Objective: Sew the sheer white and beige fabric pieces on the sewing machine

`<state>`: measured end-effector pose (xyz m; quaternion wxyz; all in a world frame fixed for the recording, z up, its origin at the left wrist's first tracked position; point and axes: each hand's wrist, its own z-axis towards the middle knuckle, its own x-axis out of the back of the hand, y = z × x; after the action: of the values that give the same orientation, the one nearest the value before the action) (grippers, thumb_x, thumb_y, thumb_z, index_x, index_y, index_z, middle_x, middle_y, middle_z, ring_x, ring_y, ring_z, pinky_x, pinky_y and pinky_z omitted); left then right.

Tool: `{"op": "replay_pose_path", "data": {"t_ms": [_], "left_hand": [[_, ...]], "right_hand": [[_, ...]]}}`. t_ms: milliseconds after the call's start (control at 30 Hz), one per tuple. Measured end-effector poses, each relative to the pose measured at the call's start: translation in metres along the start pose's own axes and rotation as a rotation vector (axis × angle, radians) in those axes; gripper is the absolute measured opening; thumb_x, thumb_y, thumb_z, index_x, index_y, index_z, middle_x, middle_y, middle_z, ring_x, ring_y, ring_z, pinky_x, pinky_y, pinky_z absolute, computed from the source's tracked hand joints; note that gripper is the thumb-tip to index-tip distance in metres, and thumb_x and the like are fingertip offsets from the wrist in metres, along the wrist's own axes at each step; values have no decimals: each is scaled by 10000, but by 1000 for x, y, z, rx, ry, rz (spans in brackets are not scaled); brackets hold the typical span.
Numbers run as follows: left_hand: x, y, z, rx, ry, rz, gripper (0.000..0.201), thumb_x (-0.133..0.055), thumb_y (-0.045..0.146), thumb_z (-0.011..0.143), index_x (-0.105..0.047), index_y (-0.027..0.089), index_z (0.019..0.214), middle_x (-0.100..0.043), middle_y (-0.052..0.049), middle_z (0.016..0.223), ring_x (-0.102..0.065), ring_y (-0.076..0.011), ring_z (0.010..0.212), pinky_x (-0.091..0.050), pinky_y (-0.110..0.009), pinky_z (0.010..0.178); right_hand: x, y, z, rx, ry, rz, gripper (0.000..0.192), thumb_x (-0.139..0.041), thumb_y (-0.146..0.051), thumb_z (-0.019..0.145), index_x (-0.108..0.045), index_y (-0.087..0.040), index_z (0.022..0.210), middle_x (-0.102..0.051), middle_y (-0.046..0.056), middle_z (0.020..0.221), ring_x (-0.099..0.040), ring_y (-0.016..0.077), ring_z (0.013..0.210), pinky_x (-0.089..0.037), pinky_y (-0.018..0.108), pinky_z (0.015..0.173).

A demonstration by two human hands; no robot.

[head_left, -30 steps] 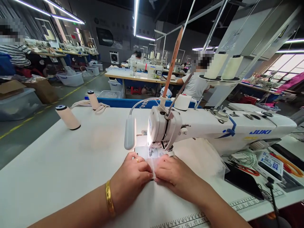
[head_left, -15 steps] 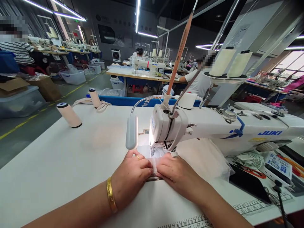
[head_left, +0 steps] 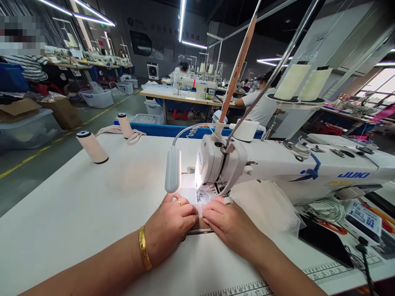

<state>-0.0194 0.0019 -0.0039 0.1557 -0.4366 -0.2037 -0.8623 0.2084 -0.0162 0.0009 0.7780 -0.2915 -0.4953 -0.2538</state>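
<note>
A white sewing machine [head_left: 222, 164] stands on the table, its lamp lighting the needle area. Just in front of its presser foot [head_left: 199, 196], a strip of sheer pale fabric [head_left: 200, 210] lies between my two hands. My left hand [head_left: 174, 220], with a gold ring and bracelet, pinches the fabric's left side, fingers closed. On the other side my right hand [head_left: 226, 222] has its fingers closed on the same fabric, close to the machine head. More sheer fabric [head_left: 265, 205] spreads under the machine arm to the right. Fingertips partly hide the fabric edges.
Two thread cones, a near one [head_left: 92, 147] and a far one [head_left: 124, 126], stand on the table's left. A grey lamp [head_left: 173, 170] hangs by my left hand. A black phone-like slab [head_left: 324, 244], a cable coil [head_left: 327, 209] and a printed ruler [head_left: 240, 288] lie right. Co-workers sit beyond.
The fabric between my hands has moved slightly toward the presser foot, and more of the brownish surface below it shows. Both hands stay nearly in place. The whole view has shifted a little.
</note>
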Motion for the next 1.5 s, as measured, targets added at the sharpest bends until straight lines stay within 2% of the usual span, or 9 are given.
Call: {"op": "replay_pose_path", "data": {"t_ms": [633,800,900,967,1033,1167,1233,1333,1500], "left_hand": [[-7,-25,13,30,-78,127,313,-452,99,1016,-749,174,950,-773,-55,973,-673,-220,851,-495,-386,839],[-4,-27,13,164,-137,86,266,-455,150,1020,-720,175,1041,-731,-83,1133,-673,-236,941,-548,-369,838],[2,-23,16,278,-213,173,191,-556,268,1010,-679,161,1110,-673,-125,1262,-659,-286,1043,-549,-426,892],[6,-18,18,313,-268,254,272,-610,362,995,-656,157,1168,-649,-145,1316,-644,-323,1105,-535,-469,926],[12,-12,20,325,-310,313,280,-611,384,992,-666,163,1156,-680,-138,1247,-655,-332,1063,-535,-472,879],[26,-7,20,314,-328,248,304,-465,274,1023,-702,197,849,-695,-59,801,-654,-251,752,-498,-372,690],[33,-13,21,293,-235,184,313,-420,208,1003,-712,207,888,-686,-47,770,-626,-216,691,-475,-329,653],[37,-25,20,223,-153,128,291,-435,138,931,-705,210,1012,-699,-56,856,-642,-218,768,-487,-310,688],[26,-28,11,361,-316,128,87,-627,245,855,-612,206,779,-638,-33,706,-631,-213,647,-416,-266,543]], "right_hand": [[-16,7,3,-218,20,-21,244,-460,-221,1046,-672,-234,1166,-709,95,1213,-677,271,939,-559,407,736],[-14,5,5,-222,50,-52,240,-485,-241,1045,-677,-255,1189,-703,85,1277,-677,292,1059,-580,416,796],[-14,5,5,-224,61,-54,240,-480,-242,1048,-677,-255,1184,-701,77,1292,-693,269,1002,-587,396,774],[-15,5,3,-225,67,-58,234,-483,-245,1046,-674,-247,1181,-699,79,1294,-699,258,950,-587,388,745],[-17,7,2,-223,75,-62,234,-482,-231,1041,-664,-240,1188,-699,85,1284,-700,253,919,-576,378,706],[-19,3,0,-159,119,-26,265,-437,-140,1027,-649,-221,1163,-728,92,1159,-687,254,927,-535,349,668],[-17,-3,2,-93,169,27,274,-421,-101,1023,-645,-220,1127,-734,80,1060,-672,243,923,-526,341,700],[-16,-17,10,-4,221,155,266,-449,-112,1025,-611,-211,1211,-717,90,1115,-639,247,1004,-529,364,815],[-21,-34,19,17,90,362,222,-543,-176,1000,-625,-237,1197,-732,55,1036,-609,235,909,-501,372,803]]}}
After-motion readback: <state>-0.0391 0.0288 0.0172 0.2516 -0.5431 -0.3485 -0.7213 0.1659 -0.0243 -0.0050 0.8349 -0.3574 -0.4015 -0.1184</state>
